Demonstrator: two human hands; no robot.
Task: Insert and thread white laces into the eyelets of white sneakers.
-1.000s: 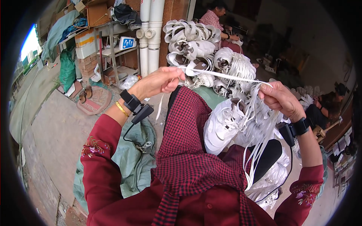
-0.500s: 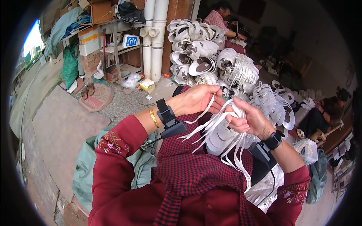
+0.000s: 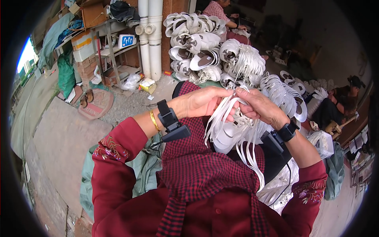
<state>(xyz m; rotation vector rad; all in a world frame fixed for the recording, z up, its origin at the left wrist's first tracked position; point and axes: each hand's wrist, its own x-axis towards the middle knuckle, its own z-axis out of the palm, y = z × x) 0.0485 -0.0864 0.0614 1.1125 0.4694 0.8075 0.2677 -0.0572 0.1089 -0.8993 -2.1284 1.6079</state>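
Note:
A bundle of flat white shoelaces hangs between my hands above my lap, its loose ends trailing down over the checked apron. My left hand pinches the laces near their top with thumb and forefinger. Close beside it, my right hand is closed on the same bundle, thumb pressed over the strands. The fingertips of both hands nearly meet; exactly which strands each one grips is hard to make out. Below the laces lie white shoe uppers, partly covered by the strands.
Stacked white shoe uppers rise ahead of me, with more to the right. Two co-workers sit beyond, one in a pink shirt, another at far right. White pipes and a cluttered shelf stand left. Green sacking lies beside me.
My left hand has come right, up against my right hand, and now pinches the bundle's top instead of a separate strand. Part of the bundle now hangs over the left fingers. The view shifted slightly.

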